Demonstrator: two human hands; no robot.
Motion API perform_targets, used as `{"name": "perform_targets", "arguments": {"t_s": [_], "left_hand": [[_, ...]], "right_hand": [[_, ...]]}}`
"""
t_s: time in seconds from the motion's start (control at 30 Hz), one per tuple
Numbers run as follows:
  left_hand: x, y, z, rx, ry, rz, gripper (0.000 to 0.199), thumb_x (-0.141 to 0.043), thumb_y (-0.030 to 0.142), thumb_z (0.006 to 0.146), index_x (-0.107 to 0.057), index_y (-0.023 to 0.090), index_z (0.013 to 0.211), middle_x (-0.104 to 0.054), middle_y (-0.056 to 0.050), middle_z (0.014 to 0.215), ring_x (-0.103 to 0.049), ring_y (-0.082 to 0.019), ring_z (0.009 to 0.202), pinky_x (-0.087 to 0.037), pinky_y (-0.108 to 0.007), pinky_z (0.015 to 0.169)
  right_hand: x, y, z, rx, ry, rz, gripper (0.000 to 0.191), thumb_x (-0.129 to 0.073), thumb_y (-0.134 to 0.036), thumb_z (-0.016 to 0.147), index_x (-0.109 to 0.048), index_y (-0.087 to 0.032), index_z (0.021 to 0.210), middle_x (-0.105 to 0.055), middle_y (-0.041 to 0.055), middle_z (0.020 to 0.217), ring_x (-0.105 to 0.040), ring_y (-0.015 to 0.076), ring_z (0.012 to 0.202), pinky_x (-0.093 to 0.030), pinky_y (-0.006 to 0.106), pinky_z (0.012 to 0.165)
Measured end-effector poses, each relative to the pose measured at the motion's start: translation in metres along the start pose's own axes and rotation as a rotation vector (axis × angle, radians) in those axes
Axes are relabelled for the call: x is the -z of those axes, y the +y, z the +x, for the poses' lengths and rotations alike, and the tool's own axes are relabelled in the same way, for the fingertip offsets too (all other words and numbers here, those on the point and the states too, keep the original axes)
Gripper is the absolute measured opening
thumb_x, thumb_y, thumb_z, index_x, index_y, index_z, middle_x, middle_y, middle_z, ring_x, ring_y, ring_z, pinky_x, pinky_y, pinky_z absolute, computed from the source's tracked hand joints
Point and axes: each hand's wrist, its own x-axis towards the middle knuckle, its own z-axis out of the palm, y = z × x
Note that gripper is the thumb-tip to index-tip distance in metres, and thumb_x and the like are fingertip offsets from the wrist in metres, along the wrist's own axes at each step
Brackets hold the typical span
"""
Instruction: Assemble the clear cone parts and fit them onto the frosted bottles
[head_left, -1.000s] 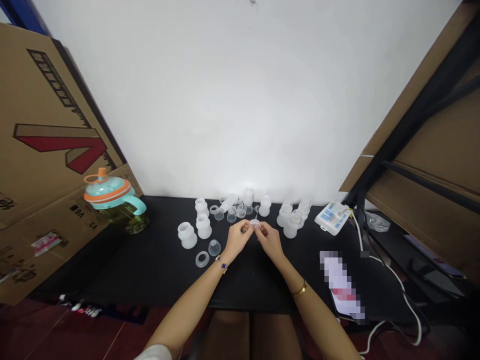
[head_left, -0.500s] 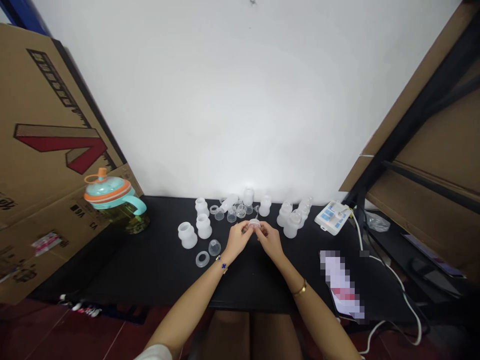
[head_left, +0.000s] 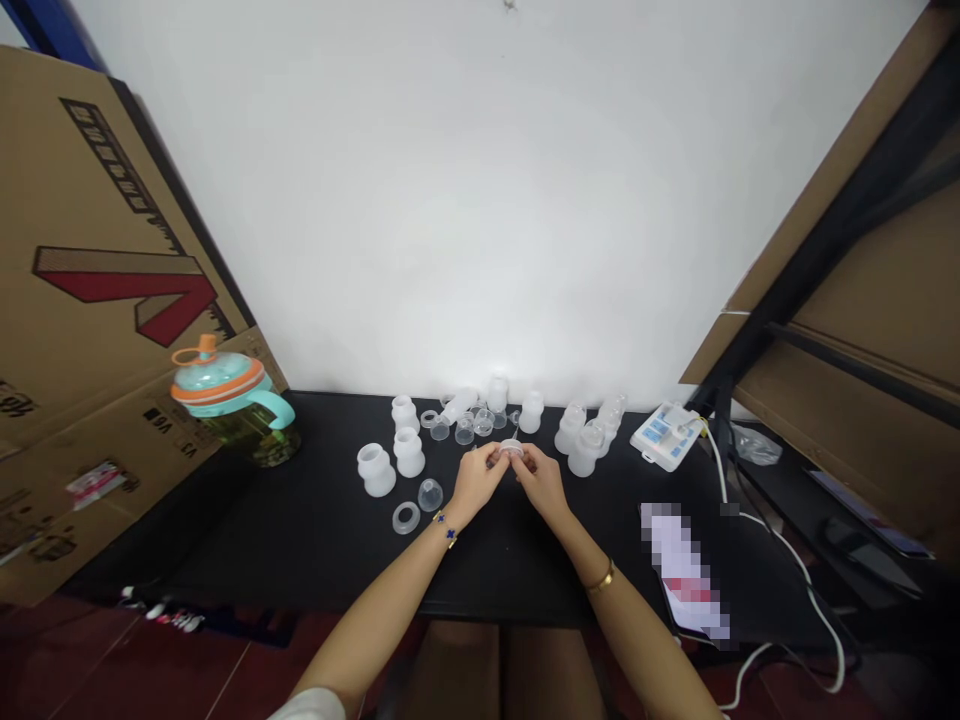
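"Pinching a small rimmed piece [head_left: 511,447], translucent and pale, the left hand [head_left: 478,478] and right hand [head_left: 541,480] meet at mid-table, as I see it from my remote post."

"Are both clamped on it?"

"Both, by thumb and fingers, from opposite sides. I cannot tell whether the piece touches the black tabletop [head_left: 300,540] or hangs over it."

"What crowds the left wrist [head_left: 454,512]?"

"A clear dome [head_left: 430,495] sits just beside it, with a flat ring [head_left: 406,530] near the dome on the outer side. Farther left, three white bottles [head_left: 376,472] stand upright. Beyond the hands, more clear domes [head_left: 464,430] fill a strip toward the white wall [head_left: 480,200]."

"And on the right?"

"Frosted bottles [head_left: 586,450] stand in a cluster near the right hand; a white case [head_left: 664,437] lies well apart from it. The phone [head_left: 686,575], its screen pixelated, reaches close to the front edge [head_left: 465,610], and a white cable [head_left: 721,475] loops past its outer side."

"Where do I read the widest room?"

"Black surface runs from the left forearm [head_left: 382,620] out to the lidded jug [head_left: 225,400] by the cardboard box [head_left: 97,200]. A narrower stretch separates the right forearm [head_left: 637,630] from the phone. Both forearms cross the front edge."
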Motion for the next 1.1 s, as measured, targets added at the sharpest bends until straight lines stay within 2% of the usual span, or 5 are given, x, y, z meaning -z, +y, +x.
{"name": "perform_targets", "arguments": {"t_s": [0.3, 0.7, 1.1], "left_hand": [[0.0006, 0.0009, -0.0005, -0.008, 0.005, 0.056, 0.03, -0.054, 0.039, 0.091, -0.073, 0.016, 0.084, -0.064, 0.001, 0.066, -0.053, -0.013, 0.061, -0.036, -0.023, 0.061], [0.0002, 0.0002, -0.0011, 0.003, 0.028, 0.111, 0.028, -0.055, 0.038, 0.088, -0.062, 0.018, 0.07, -0.053, 0.003, 0.06, -0.046, -0.011, 0.058, -0.031, -0.023, 0.058], [0.002, 0.0034, -0.0016, 0.029, 0.026, 0.145, 0.028, -0.055, 0.04, 0.087, -0.064, 0.019, 0.071, -0.052, 0.004, 0.059, -0.044, -0.011, 0.057, -0.029, -0.023, 0.058]], "right_hand": [[-0.0003, 0.0009, -0.0004, 0.002, 0.002, -0.008, 0.03, -0.055, -0.046, 0.092, -0.068, -0.021, 0.085, -0.061, -0.001, 0.062, -0.056, 0.015, 0.055, -0.042, 0.023, 0.054], [-0.0004, 0.0014, 0.0001, 0.036, 0.01, -0.044, 0.029, -0.055, -0.043, 0.091, -0.068, -0.019, 0.081, -0.059, -0.0019, 0.061, -0.052, 0.0137, 0.055, -0.037, 0.023, 0.055], [0.0005, -0.0013, -0.0005, 0.028, 0.032, -0.069, 0.029, -0.055, -0.043, 0.09, -0.065, -0.02, 0.075, -0.056, -0.0025, 0.06, -0.051, 0.0138, 0.055, -0.035, 0.024, 0.055]]}}
